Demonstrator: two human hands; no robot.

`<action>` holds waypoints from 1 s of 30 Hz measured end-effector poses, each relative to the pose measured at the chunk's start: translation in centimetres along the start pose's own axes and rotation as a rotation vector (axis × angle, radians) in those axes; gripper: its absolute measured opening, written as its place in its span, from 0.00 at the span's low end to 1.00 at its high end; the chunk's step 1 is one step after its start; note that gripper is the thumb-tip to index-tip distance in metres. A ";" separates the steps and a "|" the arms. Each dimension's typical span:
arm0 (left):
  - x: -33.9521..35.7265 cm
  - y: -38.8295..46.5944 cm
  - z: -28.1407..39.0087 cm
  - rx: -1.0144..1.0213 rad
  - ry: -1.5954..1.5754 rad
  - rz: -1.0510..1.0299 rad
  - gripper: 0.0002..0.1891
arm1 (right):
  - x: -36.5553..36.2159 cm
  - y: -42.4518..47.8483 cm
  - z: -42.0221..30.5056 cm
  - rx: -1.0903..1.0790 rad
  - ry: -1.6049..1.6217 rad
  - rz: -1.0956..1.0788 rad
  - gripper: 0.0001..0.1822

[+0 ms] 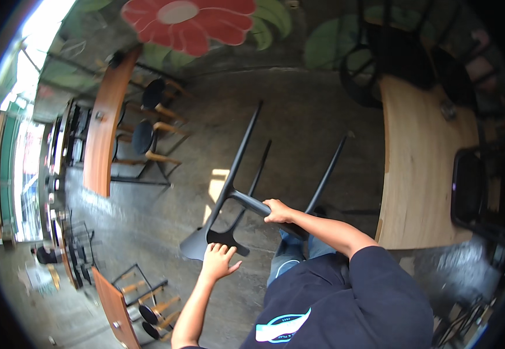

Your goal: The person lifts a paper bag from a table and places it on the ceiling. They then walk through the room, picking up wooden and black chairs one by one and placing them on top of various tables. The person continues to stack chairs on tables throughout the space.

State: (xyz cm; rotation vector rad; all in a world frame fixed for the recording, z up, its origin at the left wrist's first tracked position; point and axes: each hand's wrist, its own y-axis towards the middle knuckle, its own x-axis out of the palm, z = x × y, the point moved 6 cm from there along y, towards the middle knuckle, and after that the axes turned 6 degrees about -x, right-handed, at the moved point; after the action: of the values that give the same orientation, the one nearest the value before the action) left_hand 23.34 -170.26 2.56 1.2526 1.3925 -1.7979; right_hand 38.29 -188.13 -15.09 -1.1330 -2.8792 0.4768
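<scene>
A black chair (248, 202) is tilted in front of me, its tapered legs pointing away over the concrete floor. My right hand (278, 212) wraps around the thick bar that joins two of its legs. Lower and to the left, my left hand (220, 261) is at the edge of the chair's wide, dark panel. Its fingertips overlap that edge and the thumb stands apart; whether it grips the panel cannot be told. Part of the chair is hidden behind my right forearm, near my jeans.
A light wooden table (427, 174) stands at the right, with black chairs (468, 189) around it. At the left is a reddish wooden table (108, 126) with dark-seated stools (143, 137). Another wooden table (115, 307) stands lower left. Farther off is a person (47, 255).
</scene>
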 end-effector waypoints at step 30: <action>-8.4 41.4 20.8 0.541 -0.511 0.162 0.09 | -30.9 -31.0 2.1 0.364 -0.936 1.302 0.33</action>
State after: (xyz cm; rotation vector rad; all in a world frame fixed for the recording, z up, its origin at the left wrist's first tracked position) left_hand 54.55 -204.10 -7.33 0.9964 0.5285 -2.2466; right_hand 40.23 -230.74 -5.15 -3.1244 -1.7201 1.7776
